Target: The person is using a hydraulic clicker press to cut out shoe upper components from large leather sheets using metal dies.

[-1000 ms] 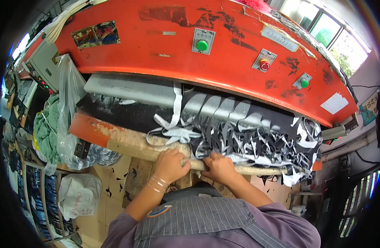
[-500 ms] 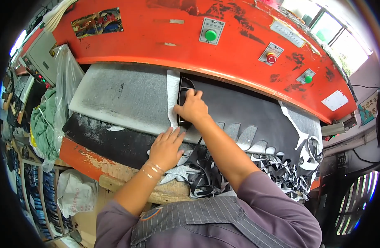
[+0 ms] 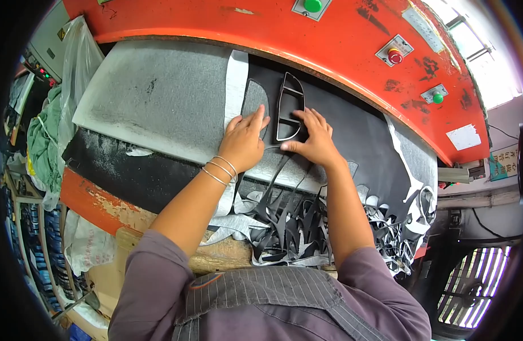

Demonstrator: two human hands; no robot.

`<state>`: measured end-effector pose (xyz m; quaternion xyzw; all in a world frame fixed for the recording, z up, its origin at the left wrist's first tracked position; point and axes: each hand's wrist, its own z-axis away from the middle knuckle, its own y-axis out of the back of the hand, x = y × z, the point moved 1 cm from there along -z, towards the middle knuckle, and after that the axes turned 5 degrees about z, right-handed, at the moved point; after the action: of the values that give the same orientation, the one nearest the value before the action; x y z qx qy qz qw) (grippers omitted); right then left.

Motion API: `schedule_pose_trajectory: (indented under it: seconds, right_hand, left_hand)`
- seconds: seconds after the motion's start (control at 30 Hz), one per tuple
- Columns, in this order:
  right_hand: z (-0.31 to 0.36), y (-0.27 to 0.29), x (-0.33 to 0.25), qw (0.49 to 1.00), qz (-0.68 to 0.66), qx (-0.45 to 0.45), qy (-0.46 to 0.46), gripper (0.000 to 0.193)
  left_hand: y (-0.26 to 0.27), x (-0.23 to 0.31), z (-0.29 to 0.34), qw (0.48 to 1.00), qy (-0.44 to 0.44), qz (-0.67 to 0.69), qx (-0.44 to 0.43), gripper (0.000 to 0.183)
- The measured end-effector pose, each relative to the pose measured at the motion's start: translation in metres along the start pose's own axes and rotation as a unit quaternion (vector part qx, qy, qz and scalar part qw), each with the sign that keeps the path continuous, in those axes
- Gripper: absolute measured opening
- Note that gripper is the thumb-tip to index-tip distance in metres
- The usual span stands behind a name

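Head view: clock directions are read from the middle of the picture, 12 at the top edge.
Die frame: the narrow metal die frame (image 3: 281,108), half-moon in outline with cross ribs inside, lies at 1 o'clock on the black sheet (image 3: 352,125), between the two hands.
Right hand: the right hand (image 3: 319,141) is at 2 o'clock, thumb and fingers spread wide. Fingers meet the frame's 3 o'clock wall; the thumb is at its 6 o'clock end. It is not closed around the frame; pressure cannot be told.
Left hand: the left hand (image 3: 244,142) is at 11 o'clock, extended and grasping nothing visible. Fingertips are over the grey curved patch (image 3: 254,95), left of the frame; whether that is a cut piece or an opening cannot be told.
Handling, frame: judged rigid and fairly heavy for its size, smooth-walled, with a lower edge likely sharp. Take hold of both long walls near the ribs, keeping fingertips above that edge.
Handling, sheet: judged soft, light and prone to shift; steady it with a flat palm.
Surroundings: red press beam (image 3: 330,48) at 12 to 2 o'clock; grey pad (image 3: 159,96) at 10; tangled offcuts (image 3: 295,227) at 5.
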<state>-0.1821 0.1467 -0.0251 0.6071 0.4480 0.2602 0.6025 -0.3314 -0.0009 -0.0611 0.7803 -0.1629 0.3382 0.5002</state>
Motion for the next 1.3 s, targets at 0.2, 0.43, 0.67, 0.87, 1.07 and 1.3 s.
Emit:
schedule_pose_trajectory:
  seconds: [0.2, 0.43, 0.67, 0.87, 1.07, 1.3]
  right_hand:
    - [0.006, -0.014, -0.013, 0.996, -0.053, 0.073, 0.024, 0.071]
    - [0.005, -0.011, -0.021, 0.993, -0.003, 0.095, 0.063, 0.066]
    - [0.016, 0.043, -0.012, 0.952, -0.250, 0.163, -0.064, 0.079]
    - [0.047, 0.191, 0.107, 0.651, -0.306, 0.668, -0.189, 0.043]
    - [0.082, 0.213, 0.180, 0.706, -0.050, 0.635, -0.309, 0.070]
    - [0.198, 0.069, -0.013, 0.953, -0.226, 0.086, -0.183, 0.032]
  left_hand:
    - [0.006, 0.001, 0.000, 0.998, 0.026, 0.006, -0.053, 0.067]
    - [0.008, 0.002, 0.002, 0.998, 0.037, 0.028, -0.042, 0.066]
    - [0.030, 0.011, -0.015, 0.970, 0.171, 0.170, 0.017, 0.060]
    - [0.099, 0.110, -0.065, 0.905, -0.293, 0.053, 0.305, 0.014]
    - [0.094, 0.141, -0.074, 0.934, -0.277, -0.110, 0.196, 0.034]
    - [0.064, 0.098, 0.122, 0.977, -0.011, -0.009, -0.212, 0.036]
